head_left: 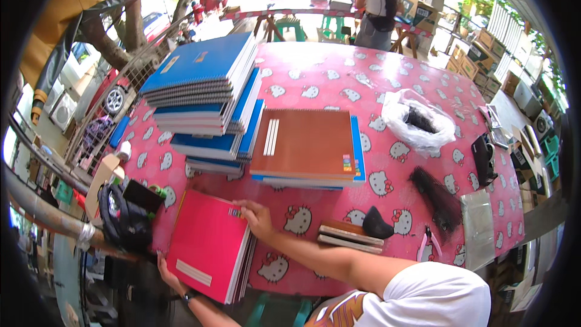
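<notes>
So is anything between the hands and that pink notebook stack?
No. The right hand rests on the top right corner of the pink notebook stack, and the left hand grips its lower left edge. The black bag sits just to the left, not in between.

Right hand (257,218) stretched forward across the body, palm down, fingers spread flat. Left hand (166,272) low at the near edge, fingers curled, wrist wearing a dark band.

White label strip (193,272) on pink notebook (206,251); cardboard boxes (469,54) stacked far right.
</notes>
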The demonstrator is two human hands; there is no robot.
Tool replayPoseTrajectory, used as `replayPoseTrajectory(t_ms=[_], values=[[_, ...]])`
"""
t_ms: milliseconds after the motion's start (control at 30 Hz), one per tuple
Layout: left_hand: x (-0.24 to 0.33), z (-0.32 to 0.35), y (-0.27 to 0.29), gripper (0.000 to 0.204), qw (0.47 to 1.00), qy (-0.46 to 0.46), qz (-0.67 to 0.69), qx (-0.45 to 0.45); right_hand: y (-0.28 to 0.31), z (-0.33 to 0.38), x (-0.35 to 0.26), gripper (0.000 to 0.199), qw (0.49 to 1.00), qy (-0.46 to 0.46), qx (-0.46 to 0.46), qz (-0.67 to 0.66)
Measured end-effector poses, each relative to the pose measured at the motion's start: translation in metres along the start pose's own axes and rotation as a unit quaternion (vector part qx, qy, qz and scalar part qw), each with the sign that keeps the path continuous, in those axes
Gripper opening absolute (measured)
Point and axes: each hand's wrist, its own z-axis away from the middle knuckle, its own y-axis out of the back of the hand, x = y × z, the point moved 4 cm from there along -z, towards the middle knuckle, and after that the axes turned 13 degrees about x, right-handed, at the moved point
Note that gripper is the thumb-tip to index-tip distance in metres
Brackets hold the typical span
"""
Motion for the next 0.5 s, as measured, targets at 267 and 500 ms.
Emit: replayPoseTrajectory(t_ms=[267, 500], values=[[0.061, 0.021, 0.004, 0.043, 0.982, -0.008, -0.063, 0.175, 0.016, 0.003, -0.122, 0.028, 0.971, 0.138, -0.019, 0.194], [0.160, 0.124, -0.025, 0.028, 0.973, -0.077, -0.025, 0.216, 0.157, -0.094, -0.185, 0.019, 0.813, 0.294, -0.105, 0.492]])
